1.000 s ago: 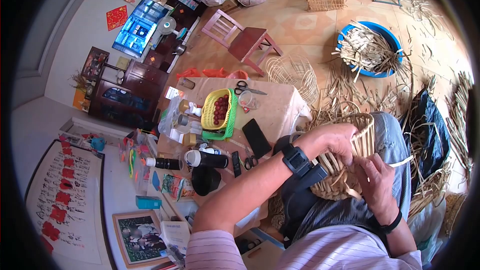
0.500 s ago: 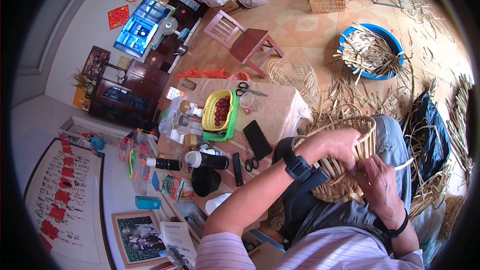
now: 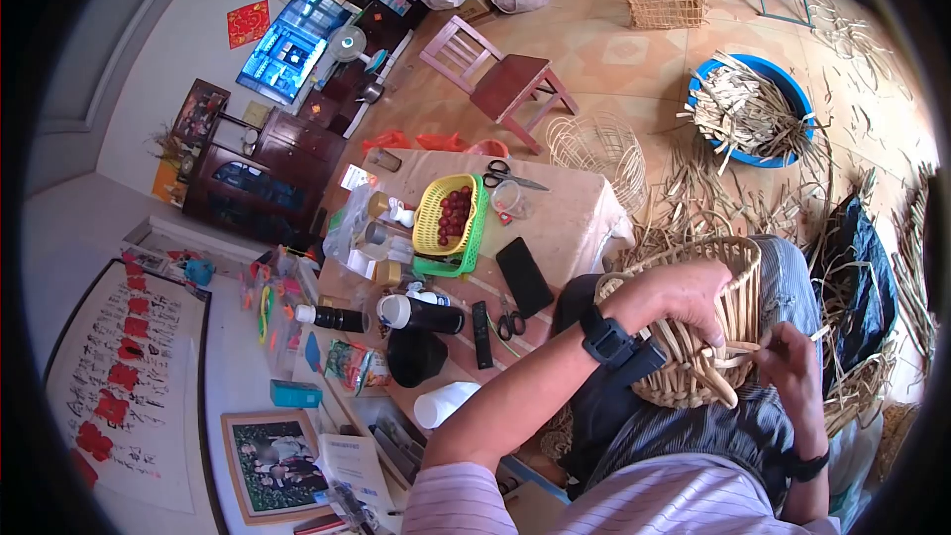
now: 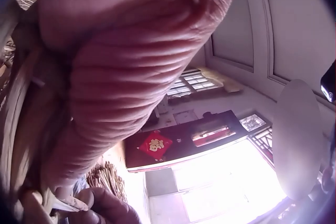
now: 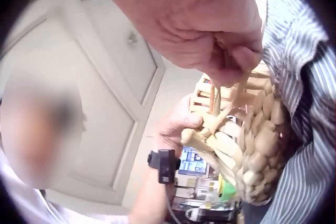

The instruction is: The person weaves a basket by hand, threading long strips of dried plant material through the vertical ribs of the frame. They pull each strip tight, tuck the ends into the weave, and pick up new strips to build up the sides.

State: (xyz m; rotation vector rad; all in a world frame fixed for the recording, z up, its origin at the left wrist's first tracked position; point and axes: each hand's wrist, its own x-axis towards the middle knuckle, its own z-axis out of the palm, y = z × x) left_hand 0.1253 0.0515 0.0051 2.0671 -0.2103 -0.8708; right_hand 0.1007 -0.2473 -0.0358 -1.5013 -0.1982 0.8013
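Note:
A half-woven basket (image 3: 684,386) of pale flat plant strips sits tilted on the person's lap. The left hand (image 3: 688,299) reaches over its rim and grips the wall, fingers inside, thumb outside. From the other side, the right hand (image 3: 792,372) pinches a weaving strip (image 5: 237,95) and holds it taut away from the wall. Thick strip ends (image 3: 715,381) stick out just below the left thumb. In the left wrist view, the right hand's fingertips (image 4: 107,205) are close by the left hand, at the strip.
Left of the basket, a cloth-covered table (image 3: 570,203) bears a phone (image 3: 524,277), scissors (image 3: 512,325), a yellow basket (image 3: 441,213) of red fruit and bottles. A blue basin (image 3: 763,64) of strips stands on the floor. Loose strips and a black bag (image 3: 857,277) lie at right.
The right hand has moved away from the left hand, to the right and slightly down, drawing the strip out. The left hand keeps its grip on the basket.

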